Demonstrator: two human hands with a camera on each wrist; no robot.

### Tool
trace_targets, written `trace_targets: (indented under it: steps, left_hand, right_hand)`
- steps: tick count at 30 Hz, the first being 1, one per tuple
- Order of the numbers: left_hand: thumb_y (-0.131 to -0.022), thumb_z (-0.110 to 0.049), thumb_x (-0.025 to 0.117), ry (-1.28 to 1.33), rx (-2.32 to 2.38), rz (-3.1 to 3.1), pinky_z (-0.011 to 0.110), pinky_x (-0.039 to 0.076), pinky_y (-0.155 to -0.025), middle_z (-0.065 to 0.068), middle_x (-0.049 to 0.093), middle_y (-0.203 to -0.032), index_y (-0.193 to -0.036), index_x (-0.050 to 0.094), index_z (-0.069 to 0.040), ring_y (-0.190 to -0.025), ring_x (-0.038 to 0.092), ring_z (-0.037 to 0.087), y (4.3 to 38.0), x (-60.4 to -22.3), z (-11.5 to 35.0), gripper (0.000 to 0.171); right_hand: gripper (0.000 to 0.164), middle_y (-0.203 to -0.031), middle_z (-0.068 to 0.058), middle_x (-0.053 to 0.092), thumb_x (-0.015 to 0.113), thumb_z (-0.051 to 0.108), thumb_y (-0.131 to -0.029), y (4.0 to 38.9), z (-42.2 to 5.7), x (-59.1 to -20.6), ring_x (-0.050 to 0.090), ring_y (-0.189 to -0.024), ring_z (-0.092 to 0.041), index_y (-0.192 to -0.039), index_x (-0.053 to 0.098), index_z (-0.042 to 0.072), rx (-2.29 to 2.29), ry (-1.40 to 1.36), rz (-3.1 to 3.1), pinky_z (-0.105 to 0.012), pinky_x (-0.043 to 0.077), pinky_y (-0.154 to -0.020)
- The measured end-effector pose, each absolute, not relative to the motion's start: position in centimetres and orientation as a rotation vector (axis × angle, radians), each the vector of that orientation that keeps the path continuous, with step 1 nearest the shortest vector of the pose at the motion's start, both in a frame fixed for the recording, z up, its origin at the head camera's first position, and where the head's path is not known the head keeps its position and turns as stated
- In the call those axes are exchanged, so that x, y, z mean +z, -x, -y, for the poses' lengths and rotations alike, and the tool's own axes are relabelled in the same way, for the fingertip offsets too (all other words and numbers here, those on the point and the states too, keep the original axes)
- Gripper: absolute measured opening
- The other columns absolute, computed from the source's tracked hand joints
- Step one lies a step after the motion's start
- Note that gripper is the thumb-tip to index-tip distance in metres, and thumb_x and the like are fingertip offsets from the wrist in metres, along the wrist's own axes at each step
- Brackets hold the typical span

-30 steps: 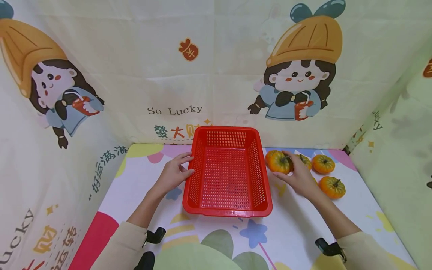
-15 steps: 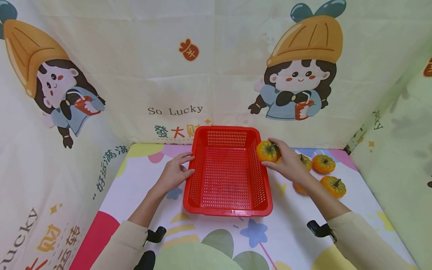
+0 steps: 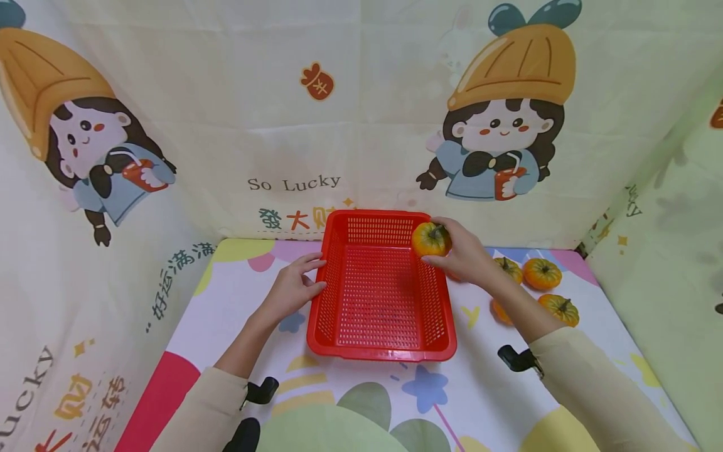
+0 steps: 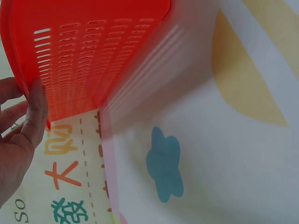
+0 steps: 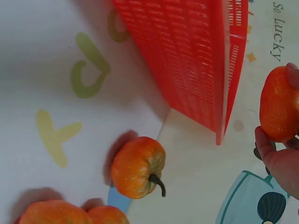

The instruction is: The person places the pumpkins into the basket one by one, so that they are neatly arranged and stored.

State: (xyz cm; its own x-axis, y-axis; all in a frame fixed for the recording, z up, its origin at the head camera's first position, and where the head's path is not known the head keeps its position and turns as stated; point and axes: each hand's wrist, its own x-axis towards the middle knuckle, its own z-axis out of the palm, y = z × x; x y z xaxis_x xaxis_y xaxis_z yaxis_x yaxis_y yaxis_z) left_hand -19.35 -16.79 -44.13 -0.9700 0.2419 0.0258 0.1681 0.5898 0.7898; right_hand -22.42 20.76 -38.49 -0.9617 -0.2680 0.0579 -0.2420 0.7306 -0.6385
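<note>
My right hand (image 3: 463, 251) holds a small orange pumpkin (image 3: 430, 240) between thumb and fingers. In the head view the pumpkin overlaps the far right corner of a red plastic basket (image 3: 384, 356). The right wrist view shows the same pumpkin (image 5: 279, 105) raised off the table, beside the basket's rim. My left hand (image 3: 290, 290) touches the basket's left rim with loosely extended fingers and thumb. In the left wrist view the thumb (image 4: 36, 107) lies against the outer wall (image 4: 84, 56). The basket holds nothing visible.
Several more small pumpkins lie on the table right of the basket, such as one at the back (image 3: 542, 274) and one nearer (image 3: 559, 309). Another pumpkin (image 5: 138, 168) sits close to the basket, mostly hidden by my right hand in the head view. A printed cloth (image 3: 384, 125) hangs behind.
My right hand has carried the pumpkin left and up from beside the basket to its far right corner, uncovering other pumpkins. The left hand and basket stay in place.
</note>
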Motion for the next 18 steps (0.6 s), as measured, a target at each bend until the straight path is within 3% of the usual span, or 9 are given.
trace_targets:
  steps: [18]
  left_hand:
    - [-0.091,-0.012,0.077,-0.358,1.36,-2.722,0.026,0.061,-0.069,0.008,0.05,-0.157,-0.143,0.061,-0.003,-0.077,0.065,0.018,19.5,-44.4,17.0,0.055]
  right_hand:
    - [0.086,-0.15,-0.017,0.048,0.083,0.024,-0.088,27.1,-16.8,-38.3,0.051,-0.132,-0.034,-0.156,0.034,0.006,-1.043,0.45,-2.777,-0.051,0.051,-0.109]
